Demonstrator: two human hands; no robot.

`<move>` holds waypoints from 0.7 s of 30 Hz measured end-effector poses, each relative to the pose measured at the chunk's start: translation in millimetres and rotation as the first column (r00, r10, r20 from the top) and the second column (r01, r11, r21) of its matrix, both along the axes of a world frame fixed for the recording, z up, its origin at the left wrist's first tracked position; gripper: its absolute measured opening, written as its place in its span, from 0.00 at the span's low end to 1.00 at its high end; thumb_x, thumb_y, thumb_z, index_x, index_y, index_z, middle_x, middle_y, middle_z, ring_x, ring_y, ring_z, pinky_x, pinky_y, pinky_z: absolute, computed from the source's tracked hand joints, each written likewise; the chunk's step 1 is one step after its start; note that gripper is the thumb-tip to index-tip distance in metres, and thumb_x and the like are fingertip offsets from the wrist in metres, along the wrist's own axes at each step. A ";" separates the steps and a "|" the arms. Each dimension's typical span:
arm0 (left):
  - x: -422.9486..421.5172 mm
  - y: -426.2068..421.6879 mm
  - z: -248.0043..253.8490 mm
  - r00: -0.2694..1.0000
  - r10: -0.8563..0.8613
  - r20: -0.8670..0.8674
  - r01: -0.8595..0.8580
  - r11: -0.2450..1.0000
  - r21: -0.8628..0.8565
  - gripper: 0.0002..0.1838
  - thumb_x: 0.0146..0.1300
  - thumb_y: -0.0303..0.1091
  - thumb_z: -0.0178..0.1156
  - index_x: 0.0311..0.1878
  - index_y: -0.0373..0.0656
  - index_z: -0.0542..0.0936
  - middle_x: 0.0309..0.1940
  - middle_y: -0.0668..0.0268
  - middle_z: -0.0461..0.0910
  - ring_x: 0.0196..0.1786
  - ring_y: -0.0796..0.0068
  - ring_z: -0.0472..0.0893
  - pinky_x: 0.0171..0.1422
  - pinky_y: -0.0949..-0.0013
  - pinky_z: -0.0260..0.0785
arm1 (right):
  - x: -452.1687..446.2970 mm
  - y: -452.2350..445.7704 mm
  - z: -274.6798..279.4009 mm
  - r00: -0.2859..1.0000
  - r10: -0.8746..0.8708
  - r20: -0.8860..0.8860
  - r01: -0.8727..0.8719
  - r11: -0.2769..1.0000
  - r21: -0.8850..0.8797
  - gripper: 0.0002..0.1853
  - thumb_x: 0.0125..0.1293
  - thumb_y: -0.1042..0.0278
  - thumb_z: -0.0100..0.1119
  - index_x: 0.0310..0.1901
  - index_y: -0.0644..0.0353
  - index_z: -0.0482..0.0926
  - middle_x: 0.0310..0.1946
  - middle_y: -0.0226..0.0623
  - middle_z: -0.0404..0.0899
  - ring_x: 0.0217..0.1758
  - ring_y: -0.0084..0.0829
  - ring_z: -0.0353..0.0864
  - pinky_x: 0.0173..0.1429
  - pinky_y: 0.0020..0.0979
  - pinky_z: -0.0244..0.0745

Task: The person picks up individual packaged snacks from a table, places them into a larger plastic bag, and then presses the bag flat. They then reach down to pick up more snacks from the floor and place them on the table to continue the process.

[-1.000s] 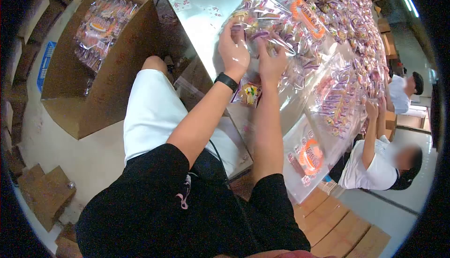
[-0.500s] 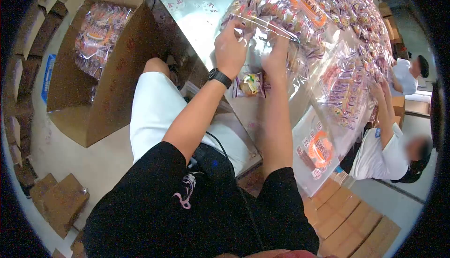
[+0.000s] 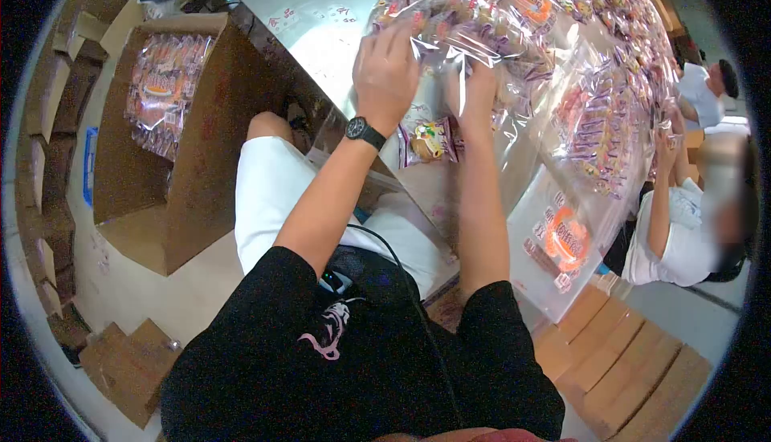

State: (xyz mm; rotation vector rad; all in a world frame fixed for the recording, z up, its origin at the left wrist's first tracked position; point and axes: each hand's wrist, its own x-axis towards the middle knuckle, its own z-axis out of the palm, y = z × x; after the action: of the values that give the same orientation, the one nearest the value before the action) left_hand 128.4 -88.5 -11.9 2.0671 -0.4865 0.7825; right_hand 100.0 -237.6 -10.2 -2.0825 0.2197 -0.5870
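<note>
A large clear plastic bag (image 3: 450, 8) full of small wrapped snacks lies on the metal table. My left hand (image 3: 387, 73), with a black watch at the wrist, is closed on the bag's near left edge, fingers bent over the film. Close by on the right, my right hand (image 3: 475, 93) grips the near edge, its fingers partly behind shiny film. One loose wrapped snack (image 3: 427, 142) rests between my forearms, below the bag. A flat printed plastic bag (image 3: 562, 237) is to the right, beside another filled bag (image 3: 598, 125).
An open cardboard box (image 3: 217, 113) with packed bags (image 3: 165, 89) stands at the left. Snacks are heaped (image 3: 618, 16) across the back right. Co-workers (image 3: 683, 233) are at the right edge. Cardboard boxes (image 3: 626, 354) line the lower right; flattened cardboard (image 3: 128, 366) is at the lower left.
The view has shifted. Both hands have stayed at the bag's near edge, and my left hand's fingers now reach over the film. The near co-worker's arms have moved.
</note>
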 end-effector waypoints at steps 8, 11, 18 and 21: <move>22.0 -37.4 0.9 0.953 -0.290 0.090 0.198 0.819 0.538 0.27 0.65 0.40 0.66 0.68 0.54 0.81 0.69 0.69 0.80 0.71 0.65 0.75 0.79 0.49 0.58 | -15.5 -25.2 -10.5 0.998 -0.004 0.063 0.026 0.936 -0.351 0.31 0.64 0.77 0.56 0.70 0.70 0.70 0.63 0.64 0.76 0.67 0.61 0.76 0.71 0.48 0.72; 19.5 -38.6 -2.2 0.955 -0.280 0.097 0.185 0.819 0.544 0.25 0.65 0.43 0.67 0.67 0.58 0.81 0.66 0.71 0.82 0.70 0.65 0.76 0.79 0.44 0.55 | -29.5 -16.9 6.5 0.984 -0.077 0.162 0.133 0.917 -0.375 0.27 0.64 0.75 0.57 0.67 0.66 0.74 0.63 0.61 0.77 0.68 0.59 0.75 0.72 0.51 0.70; 20.4 -46.4 -15.0 0.965 -0.207 0.160 0.113 0.882 0.458 0.20 0.64 0.43 0.67 0.59 0.57 0.86 0.54 0.70 0.87 0.65 0.65 0.79 0.80 0.41 0.54 | -46.9 -29.8 -3.5 0.890 -0.451 -0.058 0.291 0.664 -0.689 0.33 0.59 0.70 0.65 0.69 0.61 0.74 0.66 0.53 0.76 0.73 0.57 0.69 0.77 0.58 0.62; 19.7 -39.9 -7.8 0.974 -0.165 0.154 0.075 0.881 0.467 0.20 0.64 0.43 0.68 0.60 0.58 0.85 0.57 0.70 0.86 0.67 0.65 0.78 0.79 0.41 0.54 | -39.5 -45.1 -3.4 0.921 -0.366 -0.134 0.222 0.775 -0.592 0.33 0.59 0.73 0.64 0.70 0.57 0.74 0.65 0.53 0.77 0.71 0.56 0.71 0.75 0.57 0.64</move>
State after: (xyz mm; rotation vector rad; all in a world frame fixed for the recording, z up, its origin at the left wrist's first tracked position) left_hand 148.1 -128.4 -19.7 2.3725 -0.9796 0.8544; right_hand 60.4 -282.8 -13.6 -2.7380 0.5879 -0.6366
